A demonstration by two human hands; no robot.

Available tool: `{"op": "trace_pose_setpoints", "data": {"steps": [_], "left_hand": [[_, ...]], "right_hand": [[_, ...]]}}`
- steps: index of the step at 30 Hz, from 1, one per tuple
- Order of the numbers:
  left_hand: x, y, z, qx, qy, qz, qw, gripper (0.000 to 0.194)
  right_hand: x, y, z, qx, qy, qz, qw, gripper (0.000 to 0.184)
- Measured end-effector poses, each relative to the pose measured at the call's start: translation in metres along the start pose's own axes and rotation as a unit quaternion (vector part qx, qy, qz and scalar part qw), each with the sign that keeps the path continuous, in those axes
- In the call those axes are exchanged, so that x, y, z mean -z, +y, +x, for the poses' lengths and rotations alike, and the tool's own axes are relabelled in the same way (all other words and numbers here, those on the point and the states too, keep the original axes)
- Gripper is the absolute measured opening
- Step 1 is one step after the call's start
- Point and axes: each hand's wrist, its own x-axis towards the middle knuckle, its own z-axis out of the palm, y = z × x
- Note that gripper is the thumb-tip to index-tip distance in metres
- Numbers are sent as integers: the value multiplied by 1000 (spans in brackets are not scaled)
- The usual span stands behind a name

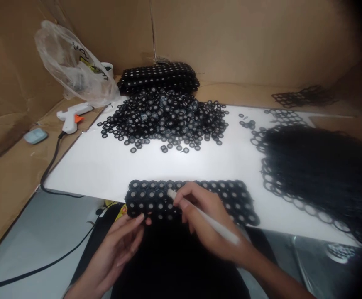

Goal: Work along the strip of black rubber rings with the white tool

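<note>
A black panel of joined round discs with pale grey centres [151, 194] lies along the near edge of the white board, its front side overhanging. At its lower left edge is my left hand [120, 245], fingers curled and closed on the rim of the panel. My right hand [206, 216] grips a white pen-like tool [221, 230], the tip of which meets the discs near the panel's middle. Part of the panel is hidden under my right hand.
Behind the panel spreads a heap of loose black rings [165, 120], with stacked dotted panels [159, 77] beyond. A pile of black mesh [318, 174] covers the right. On the left are a glue gun [72, 118], its cord, a blue dish [35, 136] and a plastic bag [72, 66].
</note>
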Motion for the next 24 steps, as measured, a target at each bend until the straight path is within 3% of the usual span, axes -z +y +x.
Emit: {"op": "trace_pose_setpoints", "data": {"steps": [7, 24], "left_hand": [[0, 6, 0, 9, -10, -13, 1000, 30], [17, -2, 0, 27, 12, 2, 1000, 42]], "right_hand": [[0, -1, 1, 7, 3, -2, 1000, 17], [0, -1, 1, 9, 5, 0, 1000, 19]]}}
